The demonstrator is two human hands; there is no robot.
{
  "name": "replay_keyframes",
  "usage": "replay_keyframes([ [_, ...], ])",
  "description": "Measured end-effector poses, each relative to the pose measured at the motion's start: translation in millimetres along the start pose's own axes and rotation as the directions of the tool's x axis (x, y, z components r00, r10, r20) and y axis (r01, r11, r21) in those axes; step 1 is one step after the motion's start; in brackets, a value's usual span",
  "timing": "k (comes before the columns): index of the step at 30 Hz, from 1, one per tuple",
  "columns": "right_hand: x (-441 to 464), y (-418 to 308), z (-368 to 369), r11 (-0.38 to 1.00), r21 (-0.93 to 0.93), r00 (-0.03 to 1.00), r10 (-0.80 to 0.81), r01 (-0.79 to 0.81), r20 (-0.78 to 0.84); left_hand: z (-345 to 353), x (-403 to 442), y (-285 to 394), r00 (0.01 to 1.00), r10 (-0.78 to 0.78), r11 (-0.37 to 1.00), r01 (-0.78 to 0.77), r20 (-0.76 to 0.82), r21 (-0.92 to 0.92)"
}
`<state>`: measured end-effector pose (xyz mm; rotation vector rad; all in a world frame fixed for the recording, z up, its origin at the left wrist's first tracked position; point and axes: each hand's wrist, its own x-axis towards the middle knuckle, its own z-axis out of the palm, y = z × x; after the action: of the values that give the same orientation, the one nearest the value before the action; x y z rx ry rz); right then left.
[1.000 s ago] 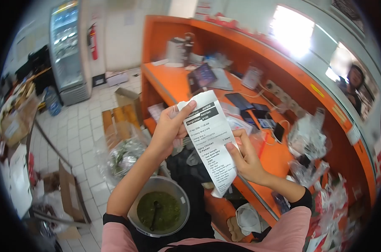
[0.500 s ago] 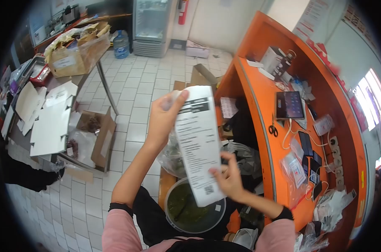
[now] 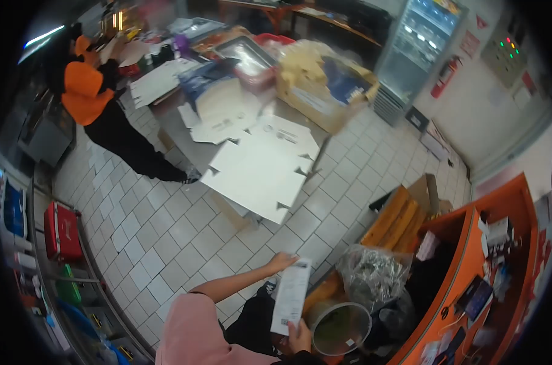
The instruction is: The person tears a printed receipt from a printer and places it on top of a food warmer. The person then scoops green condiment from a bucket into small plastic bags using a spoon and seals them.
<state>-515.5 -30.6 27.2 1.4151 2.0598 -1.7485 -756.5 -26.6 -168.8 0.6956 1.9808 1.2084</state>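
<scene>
A long white printed receipt (image 3: 291,292) hangs between my two hands, low in the view. The fingers of my left hand (image 3: 281,262) pinch its top end. At its bottom edge, my right hand (image 3: 300,336) grips the paper. Its print is too blurred to read. Just right of the receipt stands a round tub (image 3: 341,329) with green contents and a small white label. A clear plastic bag (image 3: 375,275) with crumpled contents lies behind the tub.
Flat white cardboard (image 3: 264,164) and an open carton (image 3: 324,91) lie on a table ahead. A person in orange and black (image 3: 84,91) stands at the left. An orange counter (image 3: 452,298) holds a tablet (image 3: 474,298). A red box (image 3: 63,231) sits far left.
The view has swung left, bringing the cardboard-covered table and the other person into sight. The receipt, still in both hands, appears lower and smaller. The counter has shifted to the right edge.
</scene>
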Motion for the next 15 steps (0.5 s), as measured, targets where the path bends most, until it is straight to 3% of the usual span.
replay_keyframes([
  [1,-1,1,7,0.983,-0.146,0.992,-0.104,0.113,0.073,-3,-22,-56,0.997,-0.009,0.999,0.012,-0.07,0.038],
  [2,-3,-1,15,0.933,-0.275,0.969,-0.195,0.231,0.152,-26,-60,-55,0.954,-0.298,0.952,0.294,-0.034,-0.089],
  [3,-2,3,24,0.927,-0.277,0.964,-0.215,0.252,0.156,-38,-84,-106,0.936,-0.351,0.936,0.351,0.005,0.036],
  [4,1,11,32,0.893,-0.347,0.947,-0.21,0.287,0.245,-44,-113,-154,0.904,-0.428,0.903,0.428,0.0,0.035],
  [6,2,22,44,0.802,-0.474,0.898,-0.167,0.365,0.408,-75,-186,-131,0.809,-0.587,0.778,0.574,0.034,-0.256],
  [7,-4,12,48,0.806,-0.439,0.88,-0.2,0.397,0.43,-88,-211,-124,0.746,-0.661,0.659,0.628,0.081,-0.414],
  [8,-9,10,53,0.804,-0.437,0.881,-0.212,0.403,0.423,-93,-228,-145,0.755,-0.651,0.67,0.619,0.076,-0.41],
  [9,-11,11,57,0.816,-0.392,0.873,-0.254,0.425,0.417,-92,-243,-168,0.82,-0.495,0.368,0.498,0.288,-0.785],
  [10,-15,13,62,0.828,-0.344,0.865,-0.295,0.443,0.406,-94,-253,-183,0.887,-0.247,-0.088,0.38,0.389,-0.921],
  [12,-28,18,77,0.855,-0.27,0.89,-0.384,0.444,0.248,-113,-268,-82,0.818,-0.386,0.037,0.475,0.426,-0.879],
  [14,-43,42,103,0.82,-0.278,0.864,-0.495,0.5,0.096,-105,-289,-47,0.847,-0.342,0.275,0.504,0.407,-0.819],
  [15,-69,35,114,0.915,-0.085,0.915,-0.382,0.394,0.132,-99,-295,-56,0.818,-0.388,0.342,0.556,0.425,-0.758],
])
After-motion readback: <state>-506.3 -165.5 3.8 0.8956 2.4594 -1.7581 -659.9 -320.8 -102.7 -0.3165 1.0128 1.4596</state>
